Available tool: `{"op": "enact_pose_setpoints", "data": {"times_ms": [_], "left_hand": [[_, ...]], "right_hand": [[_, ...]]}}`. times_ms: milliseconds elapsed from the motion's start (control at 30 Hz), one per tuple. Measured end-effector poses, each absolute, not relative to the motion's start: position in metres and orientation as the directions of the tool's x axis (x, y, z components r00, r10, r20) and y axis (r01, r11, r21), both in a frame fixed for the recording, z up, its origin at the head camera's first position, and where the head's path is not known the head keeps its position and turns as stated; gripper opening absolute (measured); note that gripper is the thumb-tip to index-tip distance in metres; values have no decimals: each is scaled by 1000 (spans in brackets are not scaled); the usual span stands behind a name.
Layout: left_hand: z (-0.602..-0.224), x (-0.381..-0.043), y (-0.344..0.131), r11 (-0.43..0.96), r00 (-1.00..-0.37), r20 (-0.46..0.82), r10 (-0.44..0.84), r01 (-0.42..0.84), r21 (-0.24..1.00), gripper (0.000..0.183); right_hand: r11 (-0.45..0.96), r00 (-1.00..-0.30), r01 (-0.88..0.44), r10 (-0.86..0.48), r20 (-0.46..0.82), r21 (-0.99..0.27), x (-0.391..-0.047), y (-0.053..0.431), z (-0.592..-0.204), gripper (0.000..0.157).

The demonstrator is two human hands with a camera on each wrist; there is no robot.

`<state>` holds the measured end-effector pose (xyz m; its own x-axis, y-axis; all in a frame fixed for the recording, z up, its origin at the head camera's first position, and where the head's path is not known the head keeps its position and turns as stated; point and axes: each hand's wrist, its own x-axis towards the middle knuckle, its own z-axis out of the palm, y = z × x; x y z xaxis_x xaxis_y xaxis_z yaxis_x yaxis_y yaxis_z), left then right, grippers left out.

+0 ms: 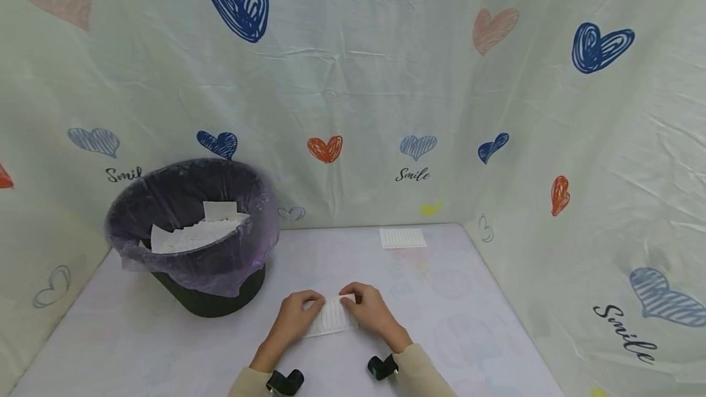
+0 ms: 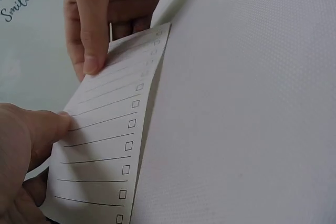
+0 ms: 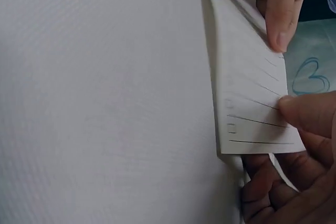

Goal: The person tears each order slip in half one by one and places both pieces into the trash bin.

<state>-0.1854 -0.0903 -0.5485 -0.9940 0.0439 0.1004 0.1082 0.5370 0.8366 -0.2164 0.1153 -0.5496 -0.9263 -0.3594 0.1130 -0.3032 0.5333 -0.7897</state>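
A white checklist sheet (image 1: 334, 316), printed with ruled lines and small square boxes, is held low over the white table in front of me. My left hand (image 1: 295, 315) pinches its far edge near the left end, thumb on the printed face. Near the right end of that same edge, my right hand (image 1: 372, 309) grips it between thumb and fingers. In the left wrist view the sheet (image 2: 102, 145) bends slightly and its near edge stands a little off the tabletop. The right wrist view shows another paper layer behind the sheet (image 3: 252, 103), by the right fingers.
To the left stands a dark bin (image 1: 220, 302) lined with a purple plastic bag (image 1: 248, 262), with several white papers (image 1: 198, 234) inside. Another lined sheet (image 1: 403, 238) lies at the table's back right. A heart-printed curtain (image 1: 353, 78) surrounds the table (image 1: 441, 336).
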Motion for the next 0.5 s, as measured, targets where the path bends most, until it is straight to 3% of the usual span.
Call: {"op": "enact_pose_setpoints", "data": {"times_ms": [500], "left_hand": [[-554,-190,-110,508,-993,106,-55,64,859,6]], "right_hand": [[523,-975,-147,-219,35,-840,-219,133,-552,10]]}}
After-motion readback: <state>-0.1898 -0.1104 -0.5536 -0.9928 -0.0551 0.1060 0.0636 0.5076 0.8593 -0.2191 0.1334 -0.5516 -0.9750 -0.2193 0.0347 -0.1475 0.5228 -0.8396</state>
